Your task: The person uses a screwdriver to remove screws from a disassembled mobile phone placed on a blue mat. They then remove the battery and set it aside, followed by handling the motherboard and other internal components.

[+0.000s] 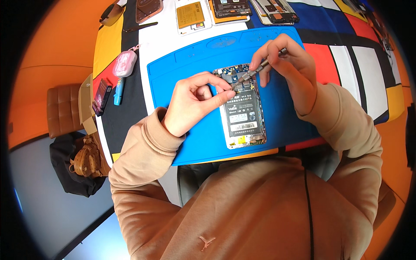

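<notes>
While we work the screwdriver (260, 66) on the opened phone (242, 106), which lies on the blue mat (182, 73) near the table's near edge, we should keep the tip square and press lightly. Our right hand (289, 71) has its fingers closed around the driver's shaft. Our left hand (195, 102) is curled, thumb and forefinger nearly pinched, touching the phone's left edge by the tip.

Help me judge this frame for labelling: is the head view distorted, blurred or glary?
Head view: strong fisheye bending, black corners; even lighting, no strong glare on the blue mat; opened phone, left hand and right hand with screwdriver reasonably sharp.
</notes>
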`<state>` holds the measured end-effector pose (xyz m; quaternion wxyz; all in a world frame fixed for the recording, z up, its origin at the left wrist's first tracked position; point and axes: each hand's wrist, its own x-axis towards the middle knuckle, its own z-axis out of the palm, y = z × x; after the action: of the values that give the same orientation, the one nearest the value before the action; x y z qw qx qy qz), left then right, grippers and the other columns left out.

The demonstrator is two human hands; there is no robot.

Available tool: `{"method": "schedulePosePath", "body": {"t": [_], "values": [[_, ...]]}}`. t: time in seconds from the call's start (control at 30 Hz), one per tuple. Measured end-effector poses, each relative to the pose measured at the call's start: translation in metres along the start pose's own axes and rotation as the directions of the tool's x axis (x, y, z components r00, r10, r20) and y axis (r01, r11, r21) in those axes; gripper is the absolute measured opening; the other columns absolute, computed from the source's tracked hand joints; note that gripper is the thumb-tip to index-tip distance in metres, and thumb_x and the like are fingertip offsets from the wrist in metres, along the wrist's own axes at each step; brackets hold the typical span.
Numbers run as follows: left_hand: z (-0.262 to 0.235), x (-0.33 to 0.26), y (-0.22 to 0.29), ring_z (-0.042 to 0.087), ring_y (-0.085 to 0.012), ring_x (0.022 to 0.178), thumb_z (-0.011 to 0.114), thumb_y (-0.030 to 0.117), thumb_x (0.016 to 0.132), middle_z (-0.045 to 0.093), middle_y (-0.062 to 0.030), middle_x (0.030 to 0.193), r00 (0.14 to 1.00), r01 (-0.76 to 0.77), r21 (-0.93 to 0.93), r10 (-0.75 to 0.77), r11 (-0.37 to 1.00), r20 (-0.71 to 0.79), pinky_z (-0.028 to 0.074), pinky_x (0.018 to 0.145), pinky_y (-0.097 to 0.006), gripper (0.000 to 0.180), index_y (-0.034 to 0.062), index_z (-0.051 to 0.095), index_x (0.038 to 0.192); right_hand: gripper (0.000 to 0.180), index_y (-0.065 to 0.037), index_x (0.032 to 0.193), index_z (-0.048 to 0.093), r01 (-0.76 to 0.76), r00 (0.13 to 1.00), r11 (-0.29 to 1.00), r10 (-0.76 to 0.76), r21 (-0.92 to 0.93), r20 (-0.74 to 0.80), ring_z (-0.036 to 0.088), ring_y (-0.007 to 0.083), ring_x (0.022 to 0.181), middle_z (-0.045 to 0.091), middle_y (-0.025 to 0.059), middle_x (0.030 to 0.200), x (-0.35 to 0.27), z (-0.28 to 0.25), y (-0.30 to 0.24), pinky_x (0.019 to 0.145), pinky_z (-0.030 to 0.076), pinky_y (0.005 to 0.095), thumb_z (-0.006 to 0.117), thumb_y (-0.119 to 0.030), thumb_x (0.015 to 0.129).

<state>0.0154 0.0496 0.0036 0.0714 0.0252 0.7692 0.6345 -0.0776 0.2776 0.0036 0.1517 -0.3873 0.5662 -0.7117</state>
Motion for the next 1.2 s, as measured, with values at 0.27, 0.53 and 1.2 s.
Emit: {"method": "schedulePosePath", "body": {"t": [0.27, 0.53, 1.2], "values": [[-0.0002, 0.0002, -0.0006, 0.031, 0.0022, 0.052, 0.076, 0.007, 0.084, 0.06, 0.0055, 0.069, 0.999, -0.028, 0.035, 0.029, 0.999, -0.014, 0.024, 0.046, -0.018, 0.009, 0.0029, 0.073, 0.092, 0.017, -0.007, 0.095, 0.046, 0.007, 1.0, 1.0, -0.007, -0.02, 0.007, 0.058, 0.0136, 0.074, 0.062, 0.0163, 0.1, -0.0006, -0.0003, 0.0007, 0.067, 0.05, 0.0246, 0.045, -0.021, 0.104], [-0.0019, 0.0013, -0.0049, 0.031, 0.0018, 0.051, 0.077, 0.009, 0.084, 0.056, 0.0063, 0.062, 0.999, -0.039, 0.049, 0.039, 0.998, 0.006, 0.023, 0.046, -0.018, 0.011, 0.0021, 0.073, 0.092, 0.017, -0.008, 0.095, 0.044, 0.015, 1.0, 0.999, -0.014, -0.034, 0.019, 0.057, 0.0154, 0.075, 0.062, 0.017, 0.1, 0.0003, 0.0003, -0.0015, 0.066, 0.05, 0.0251, 0.041, -0.021, 0.104], [-0.0007, 0.0002, -0.0009, 0.033, 0.0019, 0.049, 0.077, 0.008, 0.082, 0.057, 0.0053, 0.064, 1.0, -0.022, 0.023, 0.021, 0.999, 0.01, 0.024, 0.045, -0.018, 0.012, 0.0012, 0.072, 0.09, 0.013, -0.006, 0.094, 0.044, 0.003, 1.0, 0.996, -0.001, -0.089, 0.02, 0.057, 0.0163, 0.078, 0.062, 0.018, 0.099, -0.0014, 0.0018, -0.0059, 0.065, 0.049, 0.0264, 0.037, -0.014, 0.103]]}}
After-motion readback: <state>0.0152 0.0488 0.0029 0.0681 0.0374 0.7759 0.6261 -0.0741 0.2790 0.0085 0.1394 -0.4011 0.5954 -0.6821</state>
